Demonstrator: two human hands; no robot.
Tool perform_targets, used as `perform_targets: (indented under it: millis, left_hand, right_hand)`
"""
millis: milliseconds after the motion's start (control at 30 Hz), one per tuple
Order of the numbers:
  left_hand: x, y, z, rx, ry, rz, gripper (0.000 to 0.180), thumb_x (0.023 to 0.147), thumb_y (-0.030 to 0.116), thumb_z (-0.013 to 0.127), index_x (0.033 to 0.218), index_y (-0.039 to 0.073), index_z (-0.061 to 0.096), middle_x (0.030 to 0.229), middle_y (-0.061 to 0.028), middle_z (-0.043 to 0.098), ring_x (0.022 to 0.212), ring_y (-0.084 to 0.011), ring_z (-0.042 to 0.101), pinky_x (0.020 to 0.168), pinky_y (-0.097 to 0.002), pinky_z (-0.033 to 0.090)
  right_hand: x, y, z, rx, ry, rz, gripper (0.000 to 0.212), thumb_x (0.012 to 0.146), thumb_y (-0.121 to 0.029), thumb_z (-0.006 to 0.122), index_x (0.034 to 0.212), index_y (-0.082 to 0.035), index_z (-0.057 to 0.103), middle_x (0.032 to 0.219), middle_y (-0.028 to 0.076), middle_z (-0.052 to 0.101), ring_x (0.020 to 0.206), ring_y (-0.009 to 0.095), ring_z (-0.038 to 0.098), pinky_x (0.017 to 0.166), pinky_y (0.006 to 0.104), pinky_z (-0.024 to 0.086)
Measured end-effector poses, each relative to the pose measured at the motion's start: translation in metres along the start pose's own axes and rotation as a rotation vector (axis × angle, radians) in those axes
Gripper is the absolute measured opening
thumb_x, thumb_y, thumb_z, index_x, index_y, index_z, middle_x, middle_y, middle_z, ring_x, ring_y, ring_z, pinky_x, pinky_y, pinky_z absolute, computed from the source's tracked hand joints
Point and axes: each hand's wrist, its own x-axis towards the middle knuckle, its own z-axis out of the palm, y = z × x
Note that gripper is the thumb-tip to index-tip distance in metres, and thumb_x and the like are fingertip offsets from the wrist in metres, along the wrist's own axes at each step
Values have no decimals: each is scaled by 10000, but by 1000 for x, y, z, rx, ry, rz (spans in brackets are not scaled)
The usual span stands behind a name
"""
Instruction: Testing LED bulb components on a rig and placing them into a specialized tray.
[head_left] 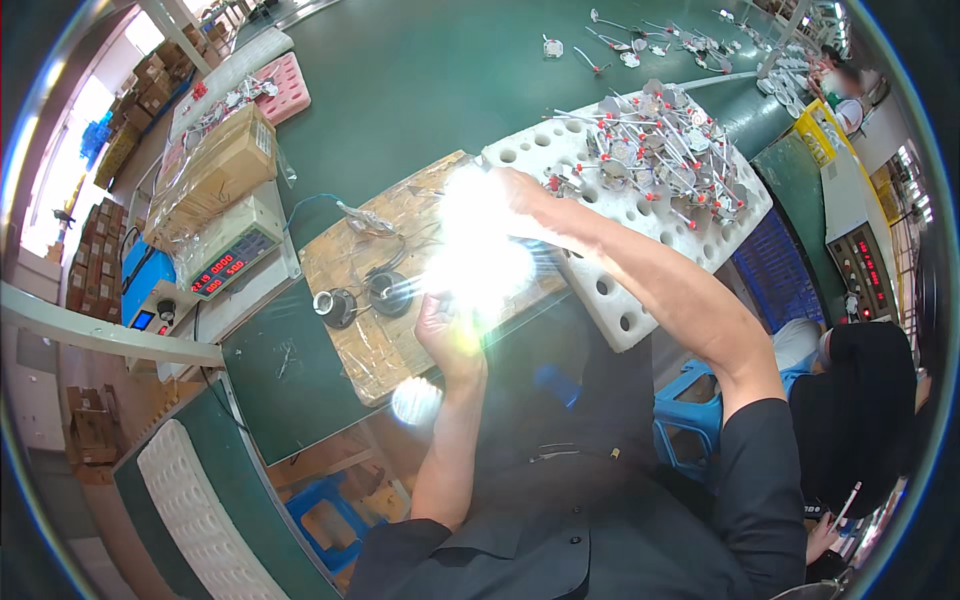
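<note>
A dazzling white light (480,255) burns between my two hands and washes out whatever lies there. Below it, my left hand (448,335) is closed, thumb up, its fingertips lost in the glare. My right hand (522,200) reaches in from the right with curled fingers at the light's upper edge; what it grips is hidden. Both are over a worn, tape-covered wooden board (360,355). On the board, left of the light, sit a black round fitting with a pale ring (342,308) and another black round part (388,292). Thin wires with a clip (368,222) lie behind them.
Right of the board, a white foam tray (640,305) with holes bears a heap of small wired discs (660,150). At left stand a meter with red digits (235,265), a blue device (148,290) and a carton (215,170). A person in black (870,410) sits at right.
</note>
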Motion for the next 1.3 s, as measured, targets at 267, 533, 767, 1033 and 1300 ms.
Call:
perform_targets:
  millis: [267,533,767,1033,1300]
  left_hand:
    - [0,-7,-6,367,8,145,143,907,-31,662,1049,-26,652,939,-21,660,852,-92,594,779,-255,484]
    - [0,-5,-4,255,-31,184,169,907,-56,654,1073,-20,658,981,-32,685,894,-90,635,808,-237,503]
    - [-7,17,0,494,-31,54,128,901,-49,658,1021,-4,655,935,-10,669,865,-72,625,771,-229,513]
    - [-8,25,8,250,-18,212,108,906,-35,669,1010,-4,657,913,-16,672,810,-79,634,733,-234,522]
    - [-6,29,7,200,-35,172,98,910,-27,674,1005,-5,661,902,-19,677,778,-81,637,705,-239,530]
  right_hand:
    - [35,31,13,-568,84,-102,142,815,-74,577,831,38,664,894,275,675,813,426,680,686,489,530]
    - [54,81,23,-734,233,-393,204,852,-62,497,793,68,643,818,300,636,776,448,656,687,475,516]
    - [53,75,16,146,93,-608,342,748,-231,798,716,60,621,653,242,619,662,410,661,595,453,511]
    - [38,47,13,-497,166,-367,365,682,-237,844,692,46,613,662,228,624,661,404,652,602,450,509]
    - [44,57,24,-113,236,-358,373,673,-231,849,675,48,602,655,226,615,658,399,651,599,446,505]
